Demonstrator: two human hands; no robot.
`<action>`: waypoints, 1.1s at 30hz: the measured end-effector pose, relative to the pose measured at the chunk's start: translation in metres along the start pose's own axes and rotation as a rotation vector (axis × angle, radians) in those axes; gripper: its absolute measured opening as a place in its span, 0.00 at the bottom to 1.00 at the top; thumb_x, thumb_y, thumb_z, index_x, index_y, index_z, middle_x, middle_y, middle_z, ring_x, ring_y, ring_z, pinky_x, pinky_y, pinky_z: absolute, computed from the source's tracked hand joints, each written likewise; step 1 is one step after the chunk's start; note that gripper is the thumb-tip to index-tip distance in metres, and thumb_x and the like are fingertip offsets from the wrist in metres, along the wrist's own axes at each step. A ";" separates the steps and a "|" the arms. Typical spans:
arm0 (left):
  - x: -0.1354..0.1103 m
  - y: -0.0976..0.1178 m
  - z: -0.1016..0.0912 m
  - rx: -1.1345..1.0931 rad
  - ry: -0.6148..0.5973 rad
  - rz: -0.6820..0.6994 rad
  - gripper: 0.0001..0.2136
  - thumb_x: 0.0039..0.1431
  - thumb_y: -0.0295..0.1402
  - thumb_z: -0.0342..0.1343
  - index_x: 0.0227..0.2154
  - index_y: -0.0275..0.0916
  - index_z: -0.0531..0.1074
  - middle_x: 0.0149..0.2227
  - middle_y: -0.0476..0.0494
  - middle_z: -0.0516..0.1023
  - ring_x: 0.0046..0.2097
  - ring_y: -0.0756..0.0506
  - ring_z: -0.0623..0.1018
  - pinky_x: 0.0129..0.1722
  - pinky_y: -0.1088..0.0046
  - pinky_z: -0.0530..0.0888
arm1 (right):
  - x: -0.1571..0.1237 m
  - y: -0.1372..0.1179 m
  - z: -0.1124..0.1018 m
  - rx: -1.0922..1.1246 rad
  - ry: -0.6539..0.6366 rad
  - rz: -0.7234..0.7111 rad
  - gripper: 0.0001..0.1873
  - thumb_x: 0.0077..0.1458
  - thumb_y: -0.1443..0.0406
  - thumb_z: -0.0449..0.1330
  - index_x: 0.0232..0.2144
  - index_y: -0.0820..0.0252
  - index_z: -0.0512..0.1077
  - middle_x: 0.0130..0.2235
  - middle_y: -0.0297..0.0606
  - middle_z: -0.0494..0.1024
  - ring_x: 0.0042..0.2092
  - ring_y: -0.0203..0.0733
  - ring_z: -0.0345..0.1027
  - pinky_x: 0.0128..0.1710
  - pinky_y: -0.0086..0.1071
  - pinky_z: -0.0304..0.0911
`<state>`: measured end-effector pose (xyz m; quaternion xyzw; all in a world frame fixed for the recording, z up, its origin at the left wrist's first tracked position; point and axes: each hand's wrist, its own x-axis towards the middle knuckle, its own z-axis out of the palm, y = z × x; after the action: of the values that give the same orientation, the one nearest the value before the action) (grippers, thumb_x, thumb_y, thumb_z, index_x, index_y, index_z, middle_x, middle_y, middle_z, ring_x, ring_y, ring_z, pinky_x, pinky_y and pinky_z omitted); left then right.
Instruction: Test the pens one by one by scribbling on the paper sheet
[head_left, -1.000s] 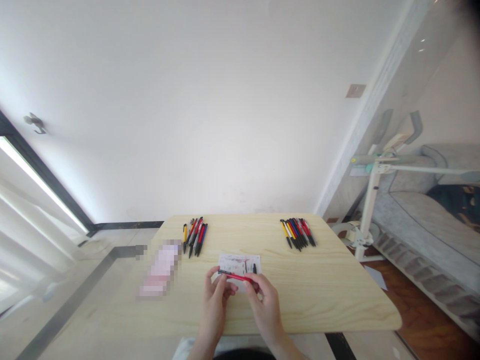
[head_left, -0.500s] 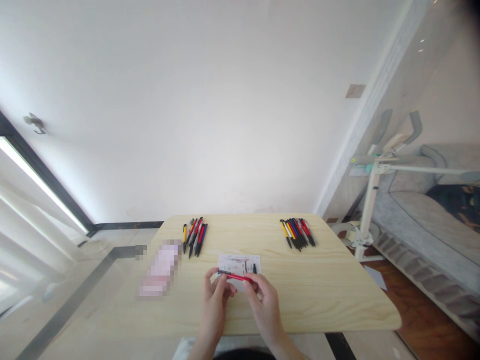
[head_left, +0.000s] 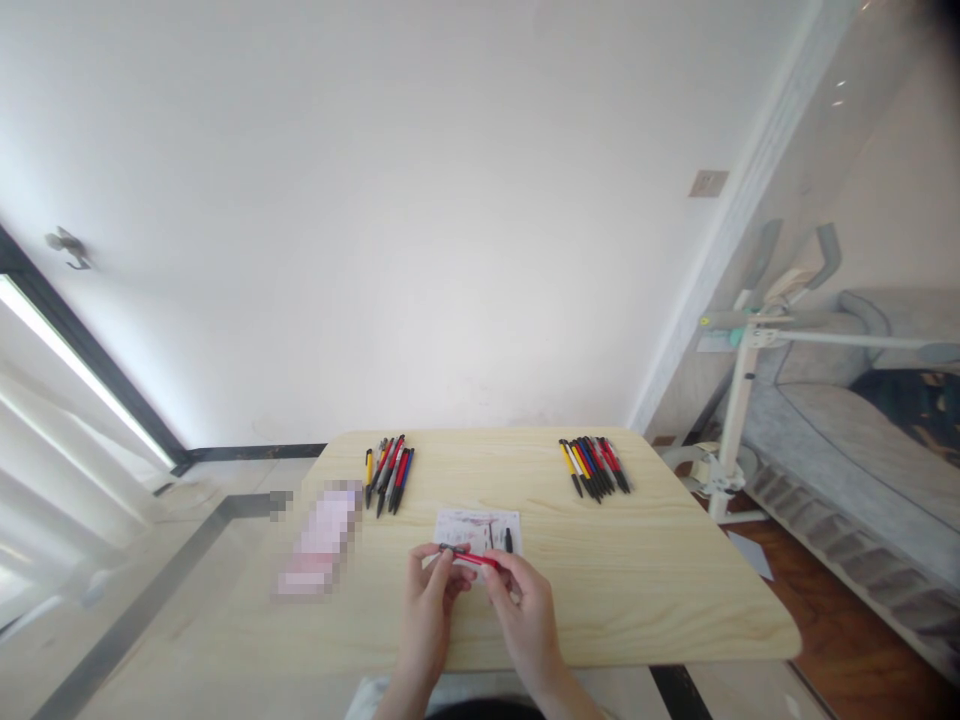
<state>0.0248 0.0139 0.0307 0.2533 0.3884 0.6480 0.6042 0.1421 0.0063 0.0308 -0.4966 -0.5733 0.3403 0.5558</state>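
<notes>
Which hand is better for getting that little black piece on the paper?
Probably the right hand: the black piece lies just beyond it, farther from the left hand. Both hold the red pen.

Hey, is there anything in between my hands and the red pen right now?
Nothing visible. The left hand pinches the red pen by its dark end, the right hand by its red end. The sheet of paper lies on the table beneath, not between.

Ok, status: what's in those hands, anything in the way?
Left fingers and right fingers on one red pen. Black piece on paper beyond. Left pen group, right pen group farther back; none visibly blocking.
</notes>
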 end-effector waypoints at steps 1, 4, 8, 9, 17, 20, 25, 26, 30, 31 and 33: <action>0.000 0.000 -0.001 -0.015 -0.004 -0.004 0.13 0.49 0.34 0.59 0.34 0.41 0.60 0.29 0.47 0.79 0.27 0.48 0.77 0.31 0.70 0.71 | 0.000 0.001 0.001 0.009 -0.006 0.016 0.12 0.55 0.60 0.55 0.36 0.60 0.73 0.31 0.40 0.77 0.28 0.40 0.70 0.26 0.28 0.66; 0.002 0.000 -0.002 -0.047 -0.005 -0.018 0.13 0.49 0.33 0.59 0.33 0.41 0.60 0.26 0.49 0.79 0.28 0.48 0.78 0.32 0.71 0.72 | 0.000 0.001 0.004 0.032 -0.013 0.044 0.13 0.55 0.59 0.55 0.36 0.61 0.73 0.30 0.40 0.77 0.26 0.39 0.69 0.23 0.27 0.65; 0.003 0.000 -0.003 -0.095 0.005 -0.036 0.13 0.48 0.33 0.60 0.33 0.42 0.61 0.27 0.50 0.79 0.31 0.48 0.78 0.35 0.71 0.73 | 0.002 0.000 0.003 0.051 -0.014 0.015 0.14 0.53 0.58 0.56 0.38 0.61 0.73 0.30 0.40 0.77 0.26 0.38 0.68 0.24 0.28 0.66; 0.004 0.001 -0.003 -0.105 0.012 -0.041 0.13 0.47 0.33 0.61 0.33 0.42 0.61 0.27 0.50 0.79 0.31 0.48 0.79 0.35 0.71 0.73 | 0.002 0.000 0.003 0.062 -0.015 0.009 0.15 0.52 0.58 0.57 0.39 0.61 0.73 0.30 0.40 0.77 0.26 0.38 0.69 0.25 0.28 0.66; 0.015 0.019 -0.020 -0.119 0.168 -0.010 0.13 0.43 0.31 0.63 0.29 0.41 0.63 0.25 0.50 0.78 0.30 0.50 0.79 0.34 0.74 0.74 | -0.005 0.004 0.014 0.243 -0.039 0.079 0.16 0.53 0.59 0.56 0.41 0.61 0.69 0.26 0.34 0.71 0.23 0.34 0.65 0.21 0.26 0.63; 0.019 0.028 -0.026 -0.079 0.224 0.058 0.13 0.44 0.32 0.63 0.30 0.41 0.63 0.24 0.51 0.78 0.29 0.49 0.79 0.35 0.72 0.74 | -0.011 0.000 0.024 0.326 -0.088 0.143 0.15 0.53 0.57 0.55 0.39 0.61 0.68 0.25 0.32 0.69 0.21 0.33 0.64 0.19 0.25 0.61; 0.024 0.036 -0.033 -0.009 0.303 0.149 0.15 0.43 0.33 0.63 0.31 0.42 0.62 0.23 0.53 0.78 0.30 0.49 0.79 0.37 0.71 0.74 | -0.014 -0.006 0.037 0.382 -0.175 0.212 0.15 0.55 0.56 0.53 0.39 0.60 0.66 0.27 0.32 0.68 0.20 0.31 0.63 0.17 0.23 0.58; 0.025 0.036 -0.034 0.002 0.304 0.161 0.15 0.43 0.33 0.63 0.31 0.42 0.62 0.23 0.53 0.78 0.30 0.49 0.79 0.37 0.70 0.74 | -0.013 -0.008 0.039 0.395 -0.174 0.211 0.15 0.55 0.56 0.53 0.40 0.59 0.66 0.27 0.32 0.69 0.21 0.32 0.64 0.17 0.24 0.59; 0.026 0.034 -0.036 0.052 0.298 0.200 0.15 0.44 0.33 0.62 0.32 0.41 0.62 0.24 0.52 0.78 0.30 0.48 0.79 0.36 0.69 0.74 | -0.007 -0.012 0.049 0.457 -0.125 0.176 0.16 0.55 0.56 0.54 0.42 0.59 0.65 0.28 0.35 0.71 0.30 0.38 0.69 0.30 0.31 0.66; 0.026 0.033 -0.036 0.063 0.294 0.209 0.15 0.44 0.33 0.62 0.32 0.41 0.62 0.24 0.52 0.78 0.30 0.48 0.79 0.35 0.69 0.74 | -0.006 -0.012 0.051 0.476 -0.108 0.180 0.17 0.54 0.56 0.54 0.43 0.60 0.64 0.29 0.36 0.72 0.32 0.40 0.70 0.32 0.32 0.67; 0.025 0.033 -0.036 0.084 0.286 0.217 0.15 0.44 0.34 0.62 0.33 0.41 0.62 0.25 0.51 0.77 0.30 0.47 0.79 0.35 0.69 0.75 | -0.004 -0.010 0.055 0.507 -0.073 0.195 0.18 0.54 0.55 0.54 0.43 0.60 0.64 0.30 0.38 0.73 0.33 0.42 0.71 0.33 0.35 0.68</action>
<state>-0.0264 0.0319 0.0331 0.2241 0.4673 0.7221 0.4583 0.0860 0.0085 0.0309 -0.3820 -0.4391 0.5424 0.6059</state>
